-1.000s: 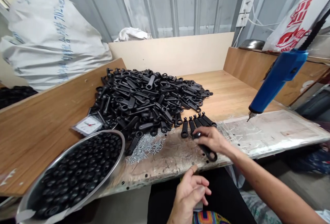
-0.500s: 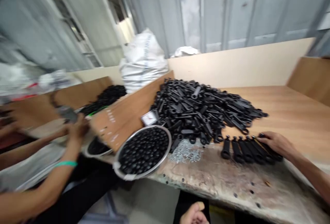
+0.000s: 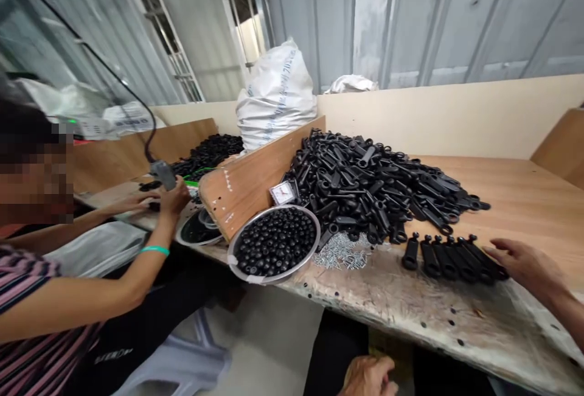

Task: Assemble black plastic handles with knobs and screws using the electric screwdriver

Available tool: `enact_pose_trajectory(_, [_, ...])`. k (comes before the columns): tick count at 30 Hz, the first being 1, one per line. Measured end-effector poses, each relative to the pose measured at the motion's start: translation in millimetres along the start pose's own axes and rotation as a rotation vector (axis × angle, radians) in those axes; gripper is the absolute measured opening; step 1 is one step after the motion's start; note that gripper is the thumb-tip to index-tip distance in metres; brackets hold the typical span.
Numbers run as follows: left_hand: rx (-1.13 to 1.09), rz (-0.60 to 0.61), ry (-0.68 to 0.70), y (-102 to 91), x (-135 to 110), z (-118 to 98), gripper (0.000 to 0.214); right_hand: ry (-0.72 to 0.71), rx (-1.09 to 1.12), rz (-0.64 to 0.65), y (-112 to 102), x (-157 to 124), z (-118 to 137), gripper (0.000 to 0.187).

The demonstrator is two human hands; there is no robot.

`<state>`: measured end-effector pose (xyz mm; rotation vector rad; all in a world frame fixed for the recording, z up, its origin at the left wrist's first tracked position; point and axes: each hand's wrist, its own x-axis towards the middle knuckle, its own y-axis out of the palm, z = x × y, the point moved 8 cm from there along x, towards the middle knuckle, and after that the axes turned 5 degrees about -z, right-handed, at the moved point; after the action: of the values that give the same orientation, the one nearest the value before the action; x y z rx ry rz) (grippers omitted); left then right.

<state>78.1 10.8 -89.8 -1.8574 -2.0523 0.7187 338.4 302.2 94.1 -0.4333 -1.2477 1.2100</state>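
My right hand (image 3: 524, 263) lies flat on the worn bench (image 3: 401, 305), fingers stretched out, its fingertips just right of a row of several black plastic handles (image 3: 449, 259) laid side by side. It holds nothing. My left hand (image 3: 368, 376) rests low on my lap at the bottom edge, fingers curled, with nothing visible in it. Behind the row is a big heap of the same black handles (image 3: 378, 186). A small pile of silver screws (image 3: 342, 255) lies in front of the heap.
A steel bowl of black round caps (image 3: 274, 244) sits at the bench's front left edge. A wooden divider board (image 3: 255, 177) separates my place from a co-worker at the left, who holds a tool (image 3: 162, 174) over their own parts. White sacks (image 3: 276, 95) stand behind.
The view has swung left, bringing the co-worker into sight. My right hand set a handle at the right end of the row and let go. The blue hanging screwdriver is out of view.
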Motion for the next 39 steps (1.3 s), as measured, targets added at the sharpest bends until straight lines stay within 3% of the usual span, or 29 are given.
enact_pose_trajectory(2, [0.036,0.022,0.024,1.1,0,1,0.035,-0.059,-0.079,-0.014,-12,-7,46,0.036])
enact_pose_trajectory(5, [0.046,0.039,0.053,2.9,2,2,0.037,-0.137,-0.079,0.003,-14,-14,116,0.036])
enact_pose_trajectory(10, [-0.020,0.047,0.085,2.5,4,7,0.031,-0.422,-0.088,0.205,23,-18,233,0.029])
enact_pose_trajectory(14, [-0.086,0.008,0.056,-4.1,2,9,0.027,-0.522,-0.156,0.261,53,-6,287,0.033])
enact_pose_trajectory(20, [-0.234,-0.016,-0.006,-18.3,-4,3,0.029,-0.522,-0.283,0.307,76,11,311,0.021])
enact_pose_trajectory(23, [-0.346,0.019,-0.036,-23.4,-6,1,0.027,-0.495,-0.290,0.294,60,14,311,0.020])
enact_pose_trajectory(26, [-0.509,0.077,-0.089,-33.6,-11,-4,0.031,-0.450,-0.231,0.257,25,6,307,0.023])
enact_pose_trajectory(29, [-0.734,0.125,-0.075,-56.2,-20,-25,0.052,-0.498,0.215,0.480,-1,-38,316,0.028])
enact_pose_trajectory(31, [-1.026,0.183,-0.025,-72.5,-27,-50,0.066,-0.623,0.538,0.694,-13,-89,331,0.029])
enact_pose_trajectory(33, [-1.297,0.294,0.010,-81.0,-36,-74,0.071,-0.767,0.659,0.810,-18,-140,343,0.022])
enact_pose_trajectory(36, [-1.399,0.423,-0.031,-75.0,-48,-89,0.044,-0.915,0.771,0.920,-15,-193,354,0.006])
enact_pose_trajectory(39, [-1.345,0.348,-0.123,-67.8,-51,-76,0.019,-0.948,0.809,0.924,-10,-196,354,0.015])
